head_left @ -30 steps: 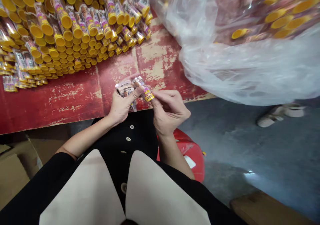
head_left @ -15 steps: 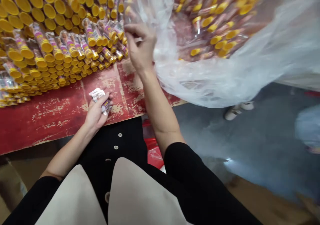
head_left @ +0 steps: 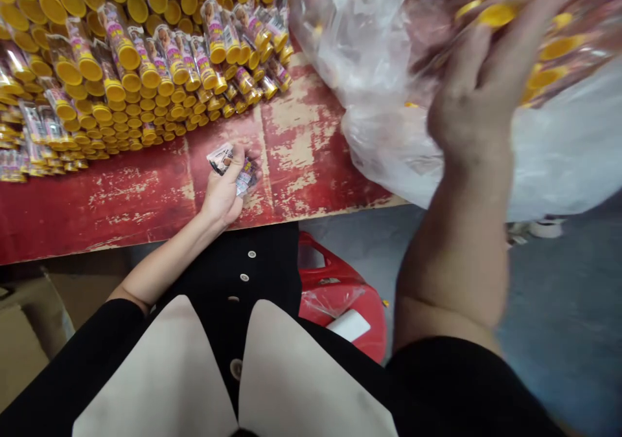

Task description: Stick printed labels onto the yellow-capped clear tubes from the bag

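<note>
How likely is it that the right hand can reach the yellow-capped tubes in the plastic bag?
Probably yes: the right hand is over the plastic bag, which seems open there, with yellow-capped tubes close by. Nothing solid appears in the way; blur hides any contact.

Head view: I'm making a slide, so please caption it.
Left hand holding printed slips over a red table by yellow-capped tubes; right hand at a bag of more.

- plenty of room for my left hand (head_left: 228, 191) to slide left along the red tabletop (head_left: 301, 145)
- stacked yellow-capped tubes (head_left: 146, 68) wall off the back
- big plastic bag (head_left: 383, 145) crowds the right, with my right hand (head_left: 481, 94) over it
</note>
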The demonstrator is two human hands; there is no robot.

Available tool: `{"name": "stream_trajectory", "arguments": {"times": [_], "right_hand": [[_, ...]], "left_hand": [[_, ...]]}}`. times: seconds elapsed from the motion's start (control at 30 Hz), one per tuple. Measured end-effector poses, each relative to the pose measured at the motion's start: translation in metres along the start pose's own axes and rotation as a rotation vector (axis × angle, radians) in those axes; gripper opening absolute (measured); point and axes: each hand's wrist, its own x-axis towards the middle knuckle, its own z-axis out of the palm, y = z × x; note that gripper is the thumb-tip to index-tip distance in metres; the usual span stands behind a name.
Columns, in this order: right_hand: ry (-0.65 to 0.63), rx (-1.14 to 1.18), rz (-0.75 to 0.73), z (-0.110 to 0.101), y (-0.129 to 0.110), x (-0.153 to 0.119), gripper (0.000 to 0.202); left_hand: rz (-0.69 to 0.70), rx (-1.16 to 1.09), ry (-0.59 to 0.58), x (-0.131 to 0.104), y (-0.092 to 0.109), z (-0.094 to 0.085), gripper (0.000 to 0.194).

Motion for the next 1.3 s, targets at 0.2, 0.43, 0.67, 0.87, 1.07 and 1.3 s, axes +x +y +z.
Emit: {"name": "stream_trajectory", "arguments": {"times": [0.2,0.43,0.67,0.87,1.07,1.3], "right_hand": [[-0.114,0.216,-0.02,0.114,-0.015,-0.087,0.032],[0.088,0.335,0.05,0.131,-0.024,-0.114,0.037],[0.092,0.454,0.043,0.118,-0.026,-0.127,0.041],[0.21,0.367,-0.107,0.1,-0.029,-0.147,0.041],[0.405,0.416,-0.143,0.116,-0.026,-0.153,0.036],[0.462,0.39,-0.225,0.111,-0.026,-0.165,0.039]], "left_hand": [[0.014,-0.031,0.011,-0.011,-0.002,0.001,0.013],[0.216,0.033,0.05,-0.018,-0.007,-0.009,0.029],[0.223,0.065,0.138,-0.024,-0.004,-0.006,0.047],[0.004,0.027,0.08,-0.037,0.002,-0.006,0.042],[-0.104,0.042,0.025,-0.047,-0.004,-0.007,0.042],[-0.084,0.077,-0.036,-0.047,-0.009,-0.013,0.041]]}}
